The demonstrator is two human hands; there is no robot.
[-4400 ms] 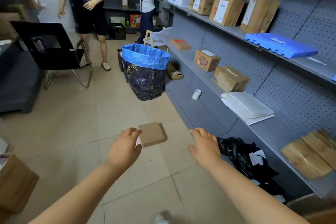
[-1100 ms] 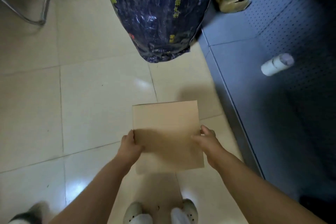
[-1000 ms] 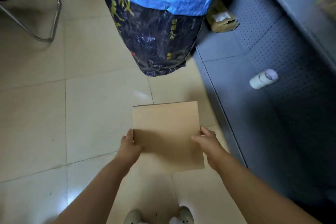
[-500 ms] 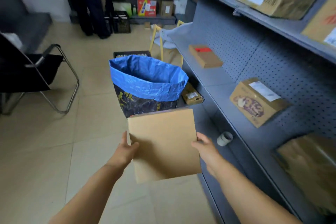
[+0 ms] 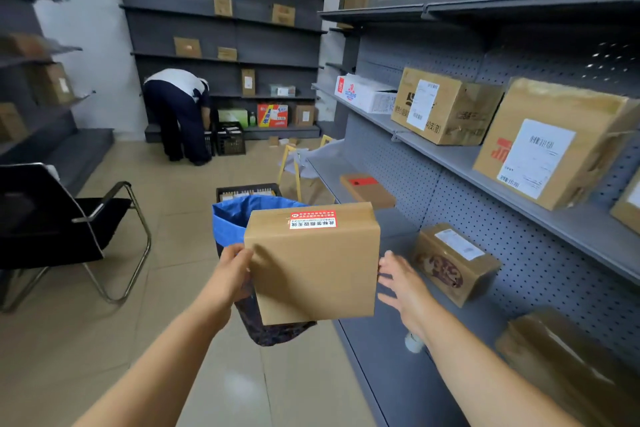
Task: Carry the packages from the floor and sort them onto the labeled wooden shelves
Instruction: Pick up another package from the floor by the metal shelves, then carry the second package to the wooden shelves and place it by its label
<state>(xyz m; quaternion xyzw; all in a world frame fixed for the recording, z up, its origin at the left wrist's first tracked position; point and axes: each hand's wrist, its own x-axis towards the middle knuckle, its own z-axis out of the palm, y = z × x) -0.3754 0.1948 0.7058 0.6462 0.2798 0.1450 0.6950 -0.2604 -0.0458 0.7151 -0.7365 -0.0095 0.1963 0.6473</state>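
I hold a flat brown cardboard package (image 5: 311, 270) at chest height in front of me; a red sticker (image 5: 312, 219) shows on its top edge. My left hand (image 5: 231, 274) grips its left edge, thumb on the front face. My right hand (image 5: 401, 284) is at the package's right edge with straight, spread fingers; it is blurred, so contact is unclear. The grey metal shelves (image 5: 446, 158) run along my right and carry several labelled boxes (image 5: 443, 107).
A dark bag with a blue lining (image 5: 233, 224) stands on the floor just behind the package. A black chair (image 5: 52, 218) is on the left. A person (image 5: 180, 111) bends over at the back shelves. A patterned box (image 5: 453, 262) sits on the middle shelf.
The package has come up from low over the floor and tilted so its red-stickered edge shows. My right hand has loosened from the right edge, fingers now spread. My view has risen toward the shelves.
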